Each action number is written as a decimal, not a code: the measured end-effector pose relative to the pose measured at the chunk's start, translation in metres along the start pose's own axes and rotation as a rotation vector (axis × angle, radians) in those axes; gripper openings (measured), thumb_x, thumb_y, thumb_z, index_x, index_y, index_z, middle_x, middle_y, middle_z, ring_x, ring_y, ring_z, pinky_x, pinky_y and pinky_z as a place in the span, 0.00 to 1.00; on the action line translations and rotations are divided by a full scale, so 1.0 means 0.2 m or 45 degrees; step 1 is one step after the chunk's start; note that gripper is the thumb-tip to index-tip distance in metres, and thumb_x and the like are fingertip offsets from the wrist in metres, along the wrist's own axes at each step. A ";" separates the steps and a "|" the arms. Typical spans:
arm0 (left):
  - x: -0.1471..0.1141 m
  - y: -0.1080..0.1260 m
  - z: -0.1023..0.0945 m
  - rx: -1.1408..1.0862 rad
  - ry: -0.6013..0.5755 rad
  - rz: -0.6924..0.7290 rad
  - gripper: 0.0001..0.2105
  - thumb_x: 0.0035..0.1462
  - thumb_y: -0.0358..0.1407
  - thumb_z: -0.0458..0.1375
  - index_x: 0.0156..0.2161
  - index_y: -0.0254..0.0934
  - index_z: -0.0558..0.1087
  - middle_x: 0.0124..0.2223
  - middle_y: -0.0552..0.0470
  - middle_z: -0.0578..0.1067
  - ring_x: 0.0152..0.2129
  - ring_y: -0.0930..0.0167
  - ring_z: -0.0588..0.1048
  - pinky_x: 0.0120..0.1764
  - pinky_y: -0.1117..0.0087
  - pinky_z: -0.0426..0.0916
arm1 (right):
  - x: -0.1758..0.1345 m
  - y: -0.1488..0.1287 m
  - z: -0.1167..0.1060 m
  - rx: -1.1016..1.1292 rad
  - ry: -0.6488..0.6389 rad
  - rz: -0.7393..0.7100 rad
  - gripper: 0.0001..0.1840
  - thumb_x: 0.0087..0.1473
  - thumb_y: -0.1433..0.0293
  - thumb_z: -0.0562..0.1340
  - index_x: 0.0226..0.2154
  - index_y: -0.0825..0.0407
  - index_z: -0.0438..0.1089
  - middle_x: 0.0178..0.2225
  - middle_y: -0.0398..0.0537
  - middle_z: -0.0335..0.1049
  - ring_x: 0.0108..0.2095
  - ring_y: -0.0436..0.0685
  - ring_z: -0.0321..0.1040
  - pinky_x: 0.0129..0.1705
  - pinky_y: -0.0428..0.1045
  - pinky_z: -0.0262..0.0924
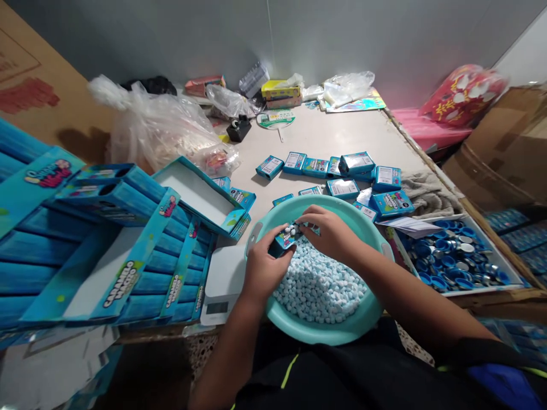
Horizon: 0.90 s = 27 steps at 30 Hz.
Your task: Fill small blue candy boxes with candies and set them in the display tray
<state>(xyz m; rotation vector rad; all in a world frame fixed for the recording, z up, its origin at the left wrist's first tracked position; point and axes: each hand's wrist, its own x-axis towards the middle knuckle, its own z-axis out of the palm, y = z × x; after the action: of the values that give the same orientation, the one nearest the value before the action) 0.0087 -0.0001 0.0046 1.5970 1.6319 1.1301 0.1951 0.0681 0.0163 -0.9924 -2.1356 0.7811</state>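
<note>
My left hand is wrapped around a small blue candy box and holds it tilted over the turquoise basin. A few white candies sit at the box's upper end. The fingers of my right hand are drawn together and touch that end; whatever is between them is too small to make out. Below both hands, a heap of small white and pale blue candies fills much of the basin.
Left of the basin are a white scale and stacked blue display cartons. Several small blue boxes lie behind the basin. On the right, a white tray holds blue caps, near a grey cloth. Plastic bags stand at the back left.
</note>
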 end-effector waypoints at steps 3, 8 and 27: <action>0.00 0.01 0.00 0.009 -0.002 -0.034 0.20 0.54 0.34 0.66 0.54 0.42 0.78 0.51 0.46 0.81 0.50 0.58 0.79 0.57 0.52 0.73 | 0.01 -0.01 0.00 -0.009 -0.036 -0.037 0.11 0.64 0.71 0.58 0.35 0.50 0.76 0.40 0.53 0.72 0.38 0.58 0.70 0.42 0.54 0.66; 0.00 0.02 0.01 0.006 -0.058 0.001 0.21 0.54 0.33 0.65 0.54 0.41 0.77 0.53 0.46 0.81 0.52 0.58 0.79 0.58 0.53 0.73 | 0.00 -0.03 -0.02 -0.106 -0.087 0.034 0.11 0.63 0.67 0.60 0.29 0.50 0.72 0.34 0.48 0.71 0.32 0.56 0.66 0.34 0.53 0.58; 0.00 0.00 0.01 -0.086 -0.065 -0.040 0.21 0.54 0.34 0.66 0.54 0.42 0.77 0.53 0.46 0.80 0.50 0.59 0.79 0.58 0.52 0.72 | 0.01 -0.02 -0.03 0.070 -0.094 0.012 0.09 0.62 0.71 0.56 0.33 0.49 0.71 0.34 0.48 0.71 0.33 0.55 0.65 0.35 0.52 0.58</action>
<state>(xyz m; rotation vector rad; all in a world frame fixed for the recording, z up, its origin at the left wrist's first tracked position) 0.0099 0.0006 0.0041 1.5399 1.5642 1.1074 0.1971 0.0691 0.0233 -0.9596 -2.1612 0.8894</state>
